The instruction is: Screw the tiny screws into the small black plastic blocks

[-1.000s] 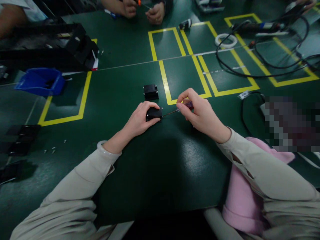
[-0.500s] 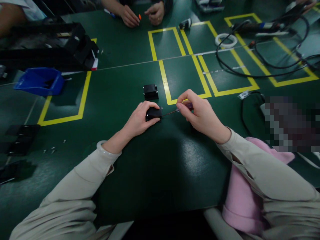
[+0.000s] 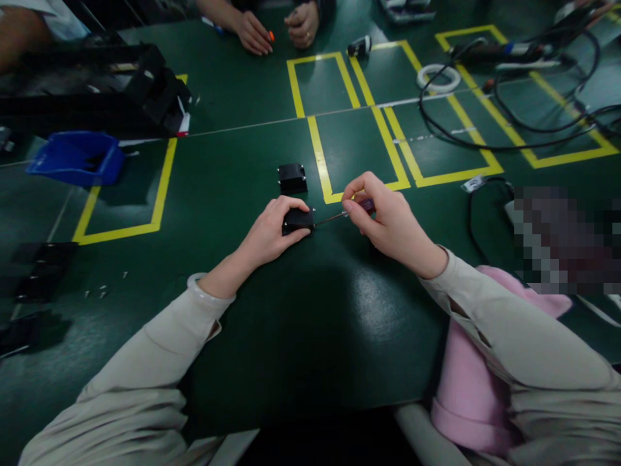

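My left hand [image 3: 272,230] rests on the dark green tabletop [image 3: 291,336], its fingers curled over a small black box-shaped plastic part [image 3: 298,221] and pinning it flat. The thumb presses the part's near side and the fingertips wrap its top.

My right hand [image 3: 388,220], just to the right of the left one, is closed in a pinch around a slim screwdriver with a dark red handle and thin metal shaft [image 3: 334,217]. The shaft lies nearly level and points left, its tip meeting the right side of the held part. Only the end of the handle shows between my fingers.

Just beyond my left hand, apart from it, a second small black box-shaped part [image 3: 292,178] sits on the tabletop. Beyond my right hand, yellow tape lines [image 3: 323,162] mark out rectangles on the surface.

Far to the left of my left hand stands a blue plastic bin [image 3: 72,158]. Nearer on that side lie a few tiny loose screws [image 3: 101,291] and some flat black pieces [image 3: 39,272].

Far beyond my right hand, black cables [image 3: 485,142] loop across the tabletop near a white ring [image 3: 438,77].

At the far edge, another person's two hands [image 3: 255,32] rest on the tabletop with a small orange item [image 3: 270,35] between them.

Below my right forearm lies a pink cloth [image 3: 466,388].
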Action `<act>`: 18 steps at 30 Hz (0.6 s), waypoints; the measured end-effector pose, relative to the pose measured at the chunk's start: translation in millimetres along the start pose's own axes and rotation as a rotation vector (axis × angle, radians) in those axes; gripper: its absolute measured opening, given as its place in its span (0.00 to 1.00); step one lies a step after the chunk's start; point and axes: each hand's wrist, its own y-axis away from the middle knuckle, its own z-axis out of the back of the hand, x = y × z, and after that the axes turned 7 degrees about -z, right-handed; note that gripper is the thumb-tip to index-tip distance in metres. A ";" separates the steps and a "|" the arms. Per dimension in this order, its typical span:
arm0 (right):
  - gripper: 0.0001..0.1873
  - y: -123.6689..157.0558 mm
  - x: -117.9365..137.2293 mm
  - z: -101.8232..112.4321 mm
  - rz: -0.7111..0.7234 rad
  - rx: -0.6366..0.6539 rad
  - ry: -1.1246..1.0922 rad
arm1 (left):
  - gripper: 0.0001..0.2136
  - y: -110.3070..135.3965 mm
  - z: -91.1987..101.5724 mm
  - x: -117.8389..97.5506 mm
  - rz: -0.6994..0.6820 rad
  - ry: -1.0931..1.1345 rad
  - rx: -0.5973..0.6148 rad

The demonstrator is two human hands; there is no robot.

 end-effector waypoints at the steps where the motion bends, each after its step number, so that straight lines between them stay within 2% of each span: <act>1: 0.04 0.0 -0.1 -0.1 -0.003 0.000 -0.002 | 0.15 -0.1 0.0 0.1 0.003 -0.001 0.001; 5: 0.06 -0.2 0.0 0.0 -0.032 0.036 -0.007 | 0.15 -0.3 0.4 0.0 0.002 0.000 0.004; 10: 0.04 -0.4 0.0 0.2 -0.009 0.009 -0.007 | 0.15 -0.2 0.7 -0.8 0.018 -0.001 0.015; 16: 0.07 0.1 0.2 -0.2 -0.033 0.022 -0.007 | 0.15 0.0 1.1 -1.2 0.027 -0.005 0.020; 18: 0.05 0.1 -0.1 -0.5 -0.027 0.016 -0.014 | 0.15 -0.1 1.2 -1.4 0.030 -0.007 0.022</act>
